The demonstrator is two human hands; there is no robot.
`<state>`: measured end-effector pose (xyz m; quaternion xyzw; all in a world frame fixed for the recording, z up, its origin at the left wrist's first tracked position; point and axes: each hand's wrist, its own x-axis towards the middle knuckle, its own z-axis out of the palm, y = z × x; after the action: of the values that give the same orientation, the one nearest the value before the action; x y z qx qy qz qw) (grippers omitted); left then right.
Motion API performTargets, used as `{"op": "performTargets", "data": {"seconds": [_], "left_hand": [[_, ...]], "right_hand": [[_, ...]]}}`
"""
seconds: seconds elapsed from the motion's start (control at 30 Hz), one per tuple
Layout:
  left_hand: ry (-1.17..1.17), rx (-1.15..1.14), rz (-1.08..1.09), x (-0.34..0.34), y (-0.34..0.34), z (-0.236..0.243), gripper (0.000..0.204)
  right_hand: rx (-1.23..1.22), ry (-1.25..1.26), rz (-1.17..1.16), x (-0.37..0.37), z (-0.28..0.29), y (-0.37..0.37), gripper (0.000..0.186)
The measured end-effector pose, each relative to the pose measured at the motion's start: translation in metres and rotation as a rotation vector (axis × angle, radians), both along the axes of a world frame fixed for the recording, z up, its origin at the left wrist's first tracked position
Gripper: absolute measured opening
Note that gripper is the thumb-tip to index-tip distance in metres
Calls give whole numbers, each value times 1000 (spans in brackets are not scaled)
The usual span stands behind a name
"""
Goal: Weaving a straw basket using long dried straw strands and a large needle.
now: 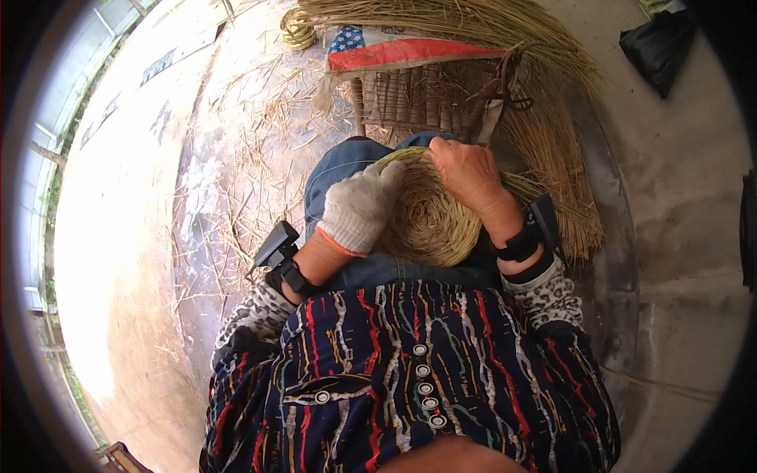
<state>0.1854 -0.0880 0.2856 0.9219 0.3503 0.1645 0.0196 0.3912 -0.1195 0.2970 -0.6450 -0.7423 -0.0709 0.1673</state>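
A round, coiled straw basket (432, 214) rests on my lap, its spiral weave facing up. My left hand (356, 206), in a pale knit glove with an orange cuff edge, is closed on the basket's left rim. A thin pale strand crosses my knee beside that glove. At the far right rim my bare right hand (471, 177) has its fingers bent and pinched together at the edge; what lies between the fingertips is too small to make out. Loose green straw stalks (526, 189) stick out to the right from beneath my right wrist.
Beyond my knees stands a low wooden-framed seat (410, 98) with a red, white and blue sheet (418, 52) over it. A large straw bundle (473, 20) lies across its far side, with more straw (560, 173) to the right. A black plastic bag (658, 49) sits at far right. Straw scraps litter the floor.
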Motion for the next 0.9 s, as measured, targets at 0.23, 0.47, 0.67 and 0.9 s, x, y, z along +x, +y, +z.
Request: {"op": "performTargets", "data": {"seconds": [0.23,0.47,0.67,0.9], "left_hand": [[-525,286,-213,30,6,36,60],[-983,-595,-315,-25,38,53,46],[-539,-1142,-113,-56,62,33,43],[-668,-847,-110,-15,34,56,18]], "right_hand": [[48,36,77,-14,18,-5,17],[272,-17,124,-5,14,-19,14],[393,27,194,-8,19,-24,18],[357,-5,247,-19,21,-16,16]]}}
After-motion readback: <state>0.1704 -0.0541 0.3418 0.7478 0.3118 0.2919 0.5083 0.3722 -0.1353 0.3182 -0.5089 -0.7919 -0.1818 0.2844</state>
